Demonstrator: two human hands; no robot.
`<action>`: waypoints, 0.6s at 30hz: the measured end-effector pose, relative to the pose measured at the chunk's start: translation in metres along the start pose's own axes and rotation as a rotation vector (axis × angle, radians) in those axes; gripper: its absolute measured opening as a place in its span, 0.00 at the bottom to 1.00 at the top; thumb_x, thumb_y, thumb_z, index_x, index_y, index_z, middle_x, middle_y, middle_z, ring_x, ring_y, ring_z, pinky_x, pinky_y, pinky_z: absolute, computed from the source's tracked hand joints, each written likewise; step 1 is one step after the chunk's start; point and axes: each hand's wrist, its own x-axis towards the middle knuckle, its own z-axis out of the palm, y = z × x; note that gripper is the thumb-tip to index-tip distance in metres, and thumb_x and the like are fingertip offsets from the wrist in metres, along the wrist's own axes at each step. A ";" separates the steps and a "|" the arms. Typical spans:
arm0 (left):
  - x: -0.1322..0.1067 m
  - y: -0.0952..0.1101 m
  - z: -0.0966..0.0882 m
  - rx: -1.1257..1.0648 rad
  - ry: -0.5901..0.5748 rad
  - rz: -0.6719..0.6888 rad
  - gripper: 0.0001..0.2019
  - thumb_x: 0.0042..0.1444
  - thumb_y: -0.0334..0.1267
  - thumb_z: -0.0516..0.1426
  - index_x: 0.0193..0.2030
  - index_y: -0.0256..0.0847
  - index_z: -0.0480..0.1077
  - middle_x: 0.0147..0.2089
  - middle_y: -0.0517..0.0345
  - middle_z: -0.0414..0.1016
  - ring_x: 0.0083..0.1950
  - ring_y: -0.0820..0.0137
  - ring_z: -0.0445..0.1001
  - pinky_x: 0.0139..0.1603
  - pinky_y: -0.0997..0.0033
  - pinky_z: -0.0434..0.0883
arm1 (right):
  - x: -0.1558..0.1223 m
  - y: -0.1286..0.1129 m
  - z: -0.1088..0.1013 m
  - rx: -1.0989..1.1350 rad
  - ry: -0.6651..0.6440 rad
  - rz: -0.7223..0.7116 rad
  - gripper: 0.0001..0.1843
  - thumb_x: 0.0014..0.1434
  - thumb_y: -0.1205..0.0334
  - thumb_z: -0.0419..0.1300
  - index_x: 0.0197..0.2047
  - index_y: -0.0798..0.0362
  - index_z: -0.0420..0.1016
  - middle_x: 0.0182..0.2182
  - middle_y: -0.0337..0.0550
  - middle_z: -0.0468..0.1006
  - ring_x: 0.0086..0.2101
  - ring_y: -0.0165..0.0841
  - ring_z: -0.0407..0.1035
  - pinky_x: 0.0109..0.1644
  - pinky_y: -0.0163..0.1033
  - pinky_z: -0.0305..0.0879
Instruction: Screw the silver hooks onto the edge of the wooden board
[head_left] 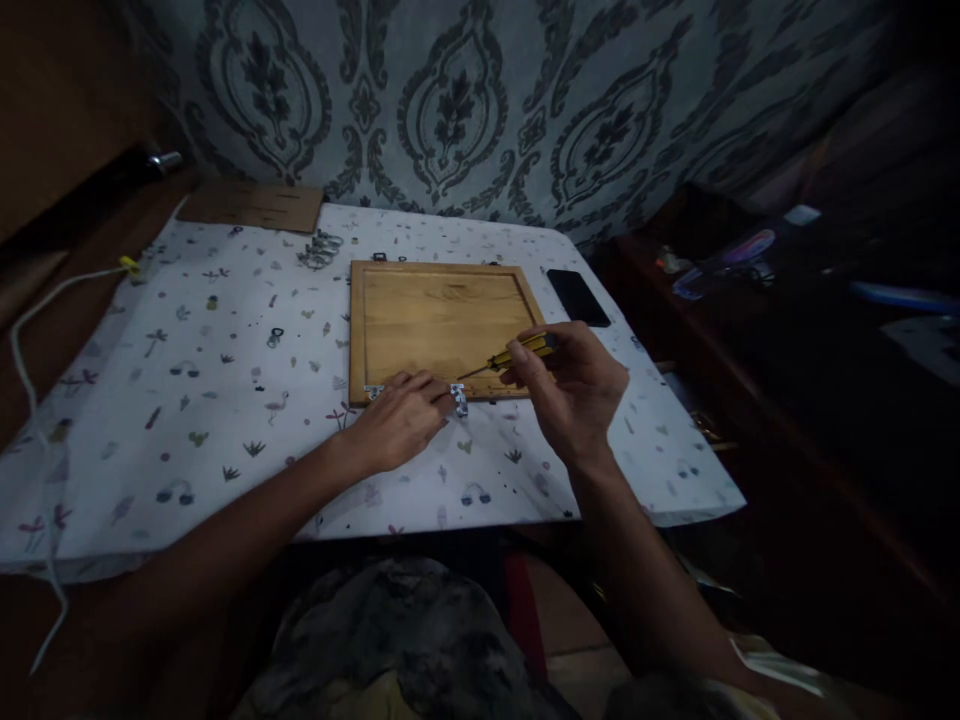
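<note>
A wooden board (pixel 439 315) with a raised frame lies flat on a table covered by a white patterned cloth (pixel 225 400). My left hand (pixel 401 418) rests at the board's near edge, its fingers pressed on a small metal hinge (pixel 458 398). A second metal hinge (pixel 373 391) sits at the same edge, to the left. My right hand (pixel 574 385) is closed round a yellow-handled screwdriver (pixel 514 355), whose tip points left and down toward the hinge by my left fingers.
A dark phone (pixel 577 297) lies right of the board. A pile of small metal parts (pixel 319 250) and a cardboard sheet (pixel 253 205) sit at the table's far left. A white cable (pixel 45 300) runs off the left edge. Dark furniture with clutter stands to the right.
</note>
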 end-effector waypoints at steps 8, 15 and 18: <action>0.000 0.000 -0.001 0.044 0.000 0.008 0.11 0.70 0.32 0.52 0.53 0.37 0.73 0.58 0.49 0.77 0.58 0.58 0.72 0.56 0.57 0.68 | -0.003 0.003 0.000 0.002 -0.035 0.050 0.17 0.59 0.47 0.69 0.35 0.50 0.71 0.26 0.34 0.76 0.20 0.27 0.73 0.22 0.33 0.69; 0.000 0.000 0.000 0.036 0.001 0.010 0.10 0.70 0.33 0.52 0.52 0.38 0.73 0.58 0.49 0.77 0.58 0.58 0.72 0.57 0.57 0.68 | -0.002 0.004 0.000 -0.027 -0.054 0.040 0.16 0.62 0.46 0.66 0.35 0.50 0.70 0.26 0.34 0.76 0.21 0.27 0.74 0.23 0.33 0.69; 0.000 0.000 -0.001 0.015 -0.004 0.003 0.10 0.70 0.33 0.53 0.53 0.37 0.73 0.58 0.47 0.76 0.59 0.58 0.71 0.57 0.56 0.67 | -0.001 0.002 -0.002 -0.088 -0.069 0.041 0.18 0.60 0.45 0.67 0.33 0.49 0.69 0.25 0.35 0.75 0.22 0.28 0.74 0.23 0.33 0.69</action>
